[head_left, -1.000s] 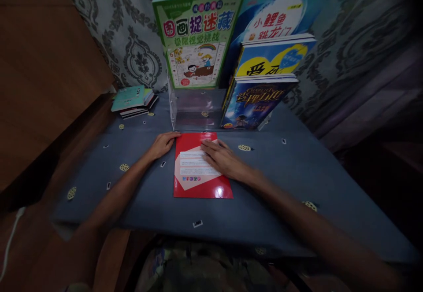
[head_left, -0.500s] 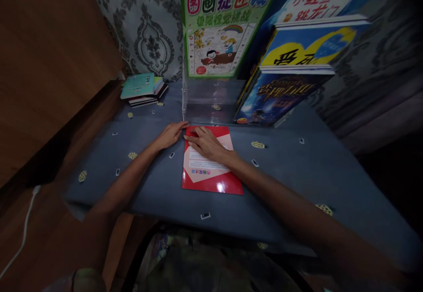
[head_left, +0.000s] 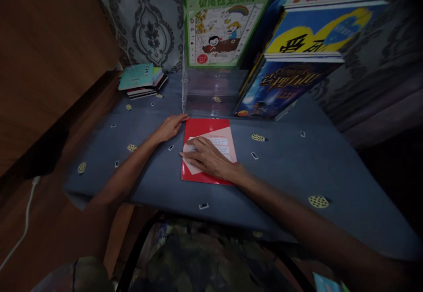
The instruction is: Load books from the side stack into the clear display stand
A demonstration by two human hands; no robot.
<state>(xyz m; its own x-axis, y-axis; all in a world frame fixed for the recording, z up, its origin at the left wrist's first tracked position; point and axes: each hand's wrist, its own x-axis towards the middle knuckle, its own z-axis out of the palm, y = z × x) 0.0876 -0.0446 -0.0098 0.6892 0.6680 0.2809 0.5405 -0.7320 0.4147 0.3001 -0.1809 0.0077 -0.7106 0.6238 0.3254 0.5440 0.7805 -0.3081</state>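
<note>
A thin red booklet [head_left: 211, 129] with a pale panel of text lies flat on the blue-grey tablecloth [head_left: 280, 168]. My right hand [head_left: 206, 160] rests flat on the booklet's lower left part, fingers stretched out toward its left edge. My left hand [head_left: 170, 127] lies open on the cloth, fingertips touching the booklet's upper left corner. Just behind the booklet stands a clear acrylic book stand [head_left: 211, 94].
Upright children's books fill the stand: a green one [head_left: 221, 23] in the middle, blue ones [head_left: 287, 83] leaning at the right. A small stack of books [head_left: 142, 78] lies at the back left. A wooden panel rises at the left; a white cable [head_left: 23, 230] hangs below.
My right hand slid from the booklet's upper right across to its lower left part. My left hand stayed at the upper left corner. The camera tipped down and closer.
</note>
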